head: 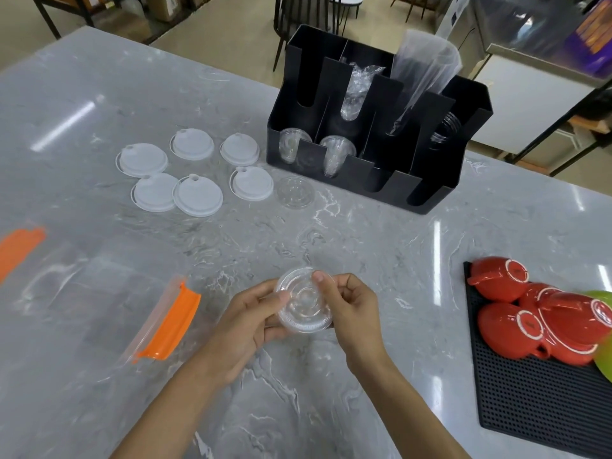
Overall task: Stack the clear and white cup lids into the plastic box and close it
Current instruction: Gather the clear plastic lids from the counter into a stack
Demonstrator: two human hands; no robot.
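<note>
A stack of clear cup lids (303, 301) is held above the marble table between both hands. My left hand (251, 321) grips its left rim and my right hand (347, 306) pinches the right rim from above. Another clear lid (294, 191) lies flat on the table further back. Several white lids (195, 172) lie spread out to its left. The clear plastic box (96, 303) with orange clips (172, 326) sits at the left, and I cannot tell whether its cover is on.
A black cup organiser (440, 173) holding clear cups and plastic sleeves stands at the back. Red cups (516, 313) are piled on a black perforated mat (530, 409) at the right edge. Chairs and shelving stand beyond the table.
</note>
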